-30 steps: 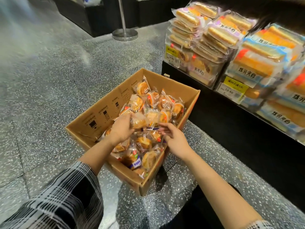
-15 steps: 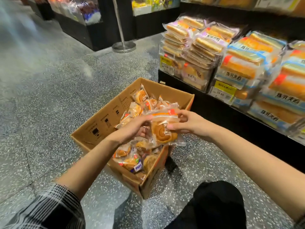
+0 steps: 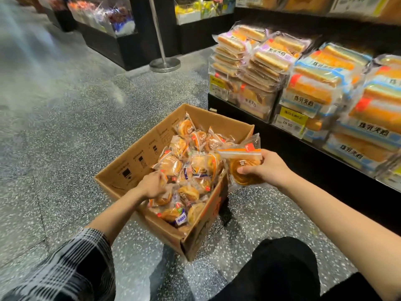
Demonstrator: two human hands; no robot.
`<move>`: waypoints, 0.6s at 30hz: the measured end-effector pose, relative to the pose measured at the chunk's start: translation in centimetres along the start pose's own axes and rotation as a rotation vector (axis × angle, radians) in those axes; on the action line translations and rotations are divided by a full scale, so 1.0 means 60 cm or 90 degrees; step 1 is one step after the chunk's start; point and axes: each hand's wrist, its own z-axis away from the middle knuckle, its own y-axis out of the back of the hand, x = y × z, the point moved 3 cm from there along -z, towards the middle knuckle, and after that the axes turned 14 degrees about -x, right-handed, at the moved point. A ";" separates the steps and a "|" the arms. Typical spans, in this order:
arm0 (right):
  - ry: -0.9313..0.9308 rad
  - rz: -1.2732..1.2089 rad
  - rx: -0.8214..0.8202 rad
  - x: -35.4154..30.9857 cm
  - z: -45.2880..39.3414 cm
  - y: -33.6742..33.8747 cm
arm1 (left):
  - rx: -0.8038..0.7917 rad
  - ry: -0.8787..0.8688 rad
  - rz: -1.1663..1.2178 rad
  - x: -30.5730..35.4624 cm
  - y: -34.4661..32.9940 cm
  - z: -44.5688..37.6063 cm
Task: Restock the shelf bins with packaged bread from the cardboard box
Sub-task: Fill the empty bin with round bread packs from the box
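An open cardboard box [image 3: 130, 168] stands on the floor, filled with several clear packets of round swirl bread [image 3: 171, 164]. My right hand [image 3: 267, 168] grips one swirl bread packet [image 3: 243, 164] just past the box's right wall, clear of the pile. My left hand [image 3: 153, 184] reaches down into the box with its fingers curled among the packets; whether it holds one is hidden. To the right, shelf bins [image 3: 288, 124] hold stacked bags of sliced sandwich bread [image 3: 312, 88].
The black shelf base [image 3: 325, 170] runs along the right, close to the box. A metal stanchion post [image 3: 165, 64] and further display cases [image 3: 112, 40] stand behind. My dark-trousered knee [image 3: 280, 268] is at the bottom. Speckled floor lies open to the left.
My right hand has carried the swirl bread packet rightward out of the box. My left hand let go of it and dropped back into the pile. The view tilted up.
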 end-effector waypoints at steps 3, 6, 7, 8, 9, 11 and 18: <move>0.007 -0.013 0.038 0.000 -0.007 0.001 | -0.068 0.134 -0.071 -0.027 -0.024 -0.021; 0.019 -0.018 0.042 -0.001 -0.011 -0.001 | -0.059 0.176 -0.002 -0.035 -0.028 -0.035; 0.017 -0.010 0.035 0.001 -0.013 -0.004 | -0.050 0.189 0.038 -0.042 -0.029 -0.042; 0.013 0.000 0.026 0.003 -0.014 -0.008 | -0.041 0.201 0.070 -0.046 -0.029 -0.046; 0.008 0.011 0.017 0.006 -0.015 -0.011 | -0.032 0.210 0.080 -0.049 -0.029 -0.047; -0.001 0.036 0.000 0.011 -0.020 -0.017 | -0.017 0.218 0.055 -0.052 -0.027 -0.048; -0.011 -0.042 -0.036 0.010 -0.014 -0.020 | 0.173 0.152 0.130 -0.016 0.005 -0.016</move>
